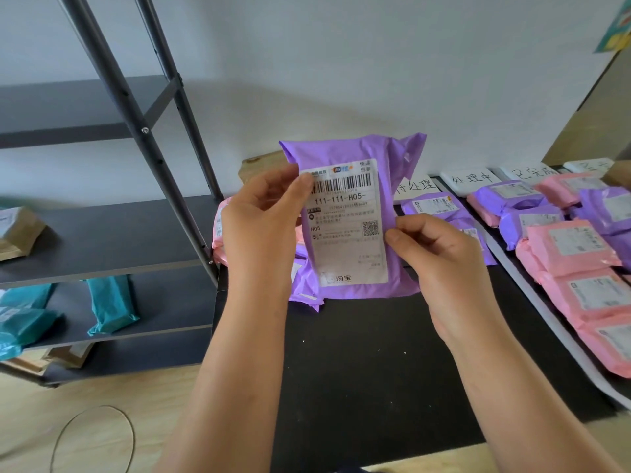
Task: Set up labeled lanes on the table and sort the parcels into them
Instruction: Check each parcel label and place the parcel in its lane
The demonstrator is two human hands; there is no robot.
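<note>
One purple parcel [351, 216] was held clear of the black table [358, 353], long axis upright, printed label facing the holder.

Left hand [263, 216]: fingers curled round the parcel's left edge, thumb pressed on the label's barcode corner.

Right hand [440, 254]: thumb and fingers pinched on the right edge, about halfway down.

Lane cards [471, 179] were ranged along the table's far side, with rows of sorted parcels [573, 247], pink and purple, running back from them.

Every lane lay to the right of the held parcel, so the right hand was the nearer. The nearest lane sat just behind its knuckles.

Judged next move — a carry rightward, tipping the parcel from upright to flat in line with its row. Which lane the label called for could not be told.
</note>
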